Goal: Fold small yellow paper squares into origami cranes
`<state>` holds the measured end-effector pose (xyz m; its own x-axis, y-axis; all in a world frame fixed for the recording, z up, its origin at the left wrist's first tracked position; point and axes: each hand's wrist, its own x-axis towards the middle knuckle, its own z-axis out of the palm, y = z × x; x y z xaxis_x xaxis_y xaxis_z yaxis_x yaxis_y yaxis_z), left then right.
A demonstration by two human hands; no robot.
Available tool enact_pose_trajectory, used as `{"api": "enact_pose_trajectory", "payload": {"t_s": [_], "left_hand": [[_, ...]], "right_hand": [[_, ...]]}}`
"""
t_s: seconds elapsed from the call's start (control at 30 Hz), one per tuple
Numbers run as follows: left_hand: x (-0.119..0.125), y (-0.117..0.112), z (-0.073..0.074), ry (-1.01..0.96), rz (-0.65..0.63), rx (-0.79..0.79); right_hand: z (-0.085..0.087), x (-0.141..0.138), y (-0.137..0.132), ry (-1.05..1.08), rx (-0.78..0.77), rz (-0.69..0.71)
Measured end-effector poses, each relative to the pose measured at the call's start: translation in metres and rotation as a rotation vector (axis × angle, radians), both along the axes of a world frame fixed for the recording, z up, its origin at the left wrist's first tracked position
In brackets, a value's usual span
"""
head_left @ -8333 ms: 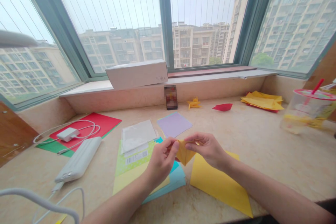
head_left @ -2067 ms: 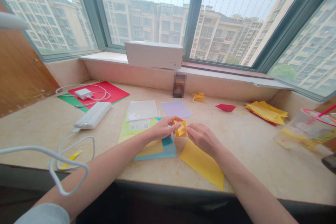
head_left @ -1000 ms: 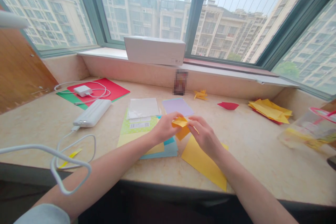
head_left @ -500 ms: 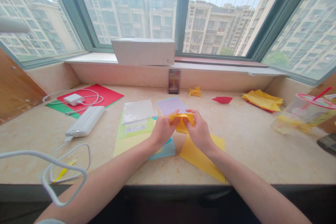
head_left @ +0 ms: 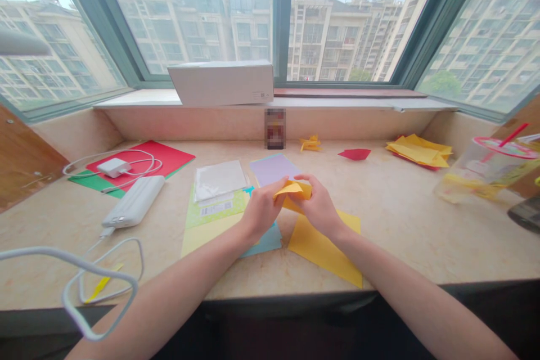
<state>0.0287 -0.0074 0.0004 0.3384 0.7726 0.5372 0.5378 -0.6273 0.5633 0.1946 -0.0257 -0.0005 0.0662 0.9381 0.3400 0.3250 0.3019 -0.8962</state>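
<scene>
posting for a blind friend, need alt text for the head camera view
A person's left hand and right hand hold a folded yellow paper over a counter. A flat yellow sheet lies nearby, a white power bank further left, stacked yellow papers further right.

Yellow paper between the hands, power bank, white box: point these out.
Yellow paper [head_left: 292, 187]: head view, on its upper flap.
Power bank [head_left: 135, 201]: head view, on its top face.
White box [head_left: 221, 84]: head view, on its front.

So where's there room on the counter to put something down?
The biggest bare patch of counter is between the bright yellow sheet and the clear cup. A smaller one lies between the power bank and the pale yellow sheet. It's crowded around the left hand and right hand.
</scene>
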Motion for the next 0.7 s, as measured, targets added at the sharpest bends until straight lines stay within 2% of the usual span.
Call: {"api": "enact_pose_trajectory", "payload": {"t_s": [0.1,0.2,0.33,0.53,0.7], "left_hand": [[0.001,-0.001,0.000,-0.018,-0.005,-0.006],[0.001,0.001,0.001,-0.037,-0.013,0.052],[0.000,0.003,0.002,-0.034,-0.022,0.116],[-0.003,-0.001,0.002,-0.048,0.008,0.109],[-0.003,-0.005,0.008,-0.232,0.039,0.005]], "right_hand": [[0.001,0.001,-0.001,0.004,0.016,-0.004],[0.001,0.000,-0.003,0.016,0.025,-0.006],[0.001,-0.003,-0.009,-0.084,0.061,-0.040],[0.003,-0.006,-0.016,-0.130,0.113,-0.026],[0.001,-0.006,-0.016,-0.022,0.050,0.017]]}}
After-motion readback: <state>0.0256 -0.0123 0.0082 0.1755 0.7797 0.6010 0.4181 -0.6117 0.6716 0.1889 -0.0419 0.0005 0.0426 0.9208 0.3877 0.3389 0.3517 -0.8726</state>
